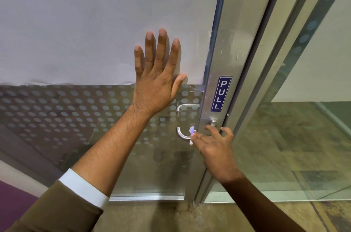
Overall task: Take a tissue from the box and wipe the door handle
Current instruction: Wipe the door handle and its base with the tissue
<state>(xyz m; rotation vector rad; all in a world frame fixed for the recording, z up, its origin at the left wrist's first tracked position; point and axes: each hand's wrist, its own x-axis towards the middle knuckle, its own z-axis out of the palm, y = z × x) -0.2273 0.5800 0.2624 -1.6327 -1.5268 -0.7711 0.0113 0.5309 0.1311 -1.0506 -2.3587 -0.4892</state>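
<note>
Your right hand (214,148), pinching a tissue (192,133), touches the sideways-running door handle (182,135); your left hand (157,74) lies spread above.

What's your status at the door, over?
Left hand flat on the glass, open. Right hand at the handle, tissue pinched in its grip. Nothing in the way.

Two bare hands, no rings or watch. Left hand (157,83) on a hairy forearm, lower left of the frame: olive-brown sleeve (57,211) pushed back, white cuff (83,188) showing beneath. Right hand (214,148), lower right: forearm bare to the frame's edge, slightly blurred.
</note>
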